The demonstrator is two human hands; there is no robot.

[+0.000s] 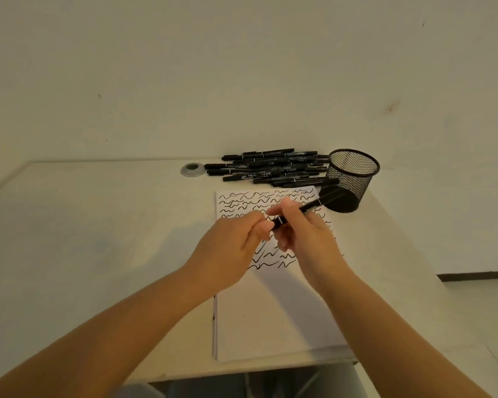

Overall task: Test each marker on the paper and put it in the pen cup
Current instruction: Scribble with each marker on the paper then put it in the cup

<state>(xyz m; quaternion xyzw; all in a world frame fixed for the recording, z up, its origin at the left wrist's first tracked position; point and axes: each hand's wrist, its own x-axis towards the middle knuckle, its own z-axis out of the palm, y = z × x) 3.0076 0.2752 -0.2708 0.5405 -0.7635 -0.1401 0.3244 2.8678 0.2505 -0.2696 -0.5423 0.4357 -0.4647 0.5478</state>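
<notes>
Both my hands meet above the white paper (270, 317), whose upper half is covered in black wavy test lines. My right hand (302, 234) grips the barrel of a black marker (306, 209) that slants up to the right. My left hand (233, 248) pinches the marker's lower left end, where its cap sits. A black mesh pen cup (350, 179) stands just beyond the paper's top right corner; I see no markers in it. A pile of several black markers (273, 168) lies behind the paper, left of the cup.
The pale table (98, 239) meets a bare wall at the back. A round grey cable grommet (193, 169) sits left of the marker pile. The table's right edge runs close past the cup, and its front edge lies near the paper's bottom.
</notes>
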